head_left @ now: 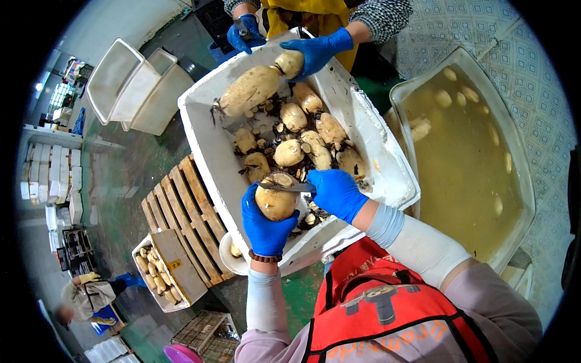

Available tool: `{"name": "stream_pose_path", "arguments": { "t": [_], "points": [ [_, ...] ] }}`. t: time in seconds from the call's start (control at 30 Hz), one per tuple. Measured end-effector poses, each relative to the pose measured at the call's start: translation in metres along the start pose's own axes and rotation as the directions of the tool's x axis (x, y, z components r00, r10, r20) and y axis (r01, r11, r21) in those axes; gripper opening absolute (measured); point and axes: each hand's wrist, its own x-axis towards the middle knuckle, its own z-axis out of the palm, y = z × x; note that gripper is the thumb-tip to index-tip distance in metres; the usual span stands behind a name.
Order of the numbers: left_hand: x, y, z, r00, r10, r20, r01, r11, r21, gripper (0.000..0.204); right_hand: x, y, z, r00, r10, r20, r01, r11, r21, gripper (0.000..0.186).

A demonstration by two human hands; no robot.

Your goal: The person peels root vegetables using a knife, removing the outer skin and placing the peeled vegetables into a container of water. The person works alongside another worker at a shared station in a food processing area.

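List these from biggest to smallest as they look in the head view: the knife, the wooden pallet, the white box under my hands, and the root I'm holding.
1. white box
2. wooden pallet, farther from the camera
3. root in your left hand
4. knife, judged by its visible blade

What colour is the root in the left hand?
Pale yellowish tan; the root shows best in the head view.

a glossy green floor (145,154) meets a pale wall (121,27), a square-patterned grey surface (526,85) spreading at right.
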Motion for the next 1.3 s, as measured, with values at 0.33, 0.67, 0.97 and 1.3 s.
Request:
{"name": "stream_pose_path", "arguments": {
  "t": [0.33, 0.67, 0.97, 1.3],
  "points": [
    [0.007, 0.019, -0.028, 0.982, -0.191, 0.003, 0.165, 0.841, -0.516, 0.085, 0.011, 0.103, 0.034, 0.952, 0.298, 0.069, -0.298, 0.954, -0.015, 0.018],
    [0.043, 0.007, 0.021, 0.849, -0.055, 0.525, 0.517, 0.288, -0.806, 0.069, 0.017, -0.001, -0.025, 0.985, -0.167, -0.03, 0.106, 0.466, 0.879, 0.088],
    [0.105, -0.049, 0.104, 0.925, -0.153, 0.348, 0.302, 0.852, -0.427, 0.067, -0.053, 0.132, -0.115, 0.822, 0.552, -0.137, 0.244, -0.126, 0.962, 0.056],
    [0.128, -0.138, 0.157, 0.828, -0.348, 0.439, -0.081, 0.7, 0.709, 0.099, -0.261, 0.395, -0.05, 0.092, 0.961, 0.262, -0.315, -0.221, 0.923, 0.073]
  ]
}}
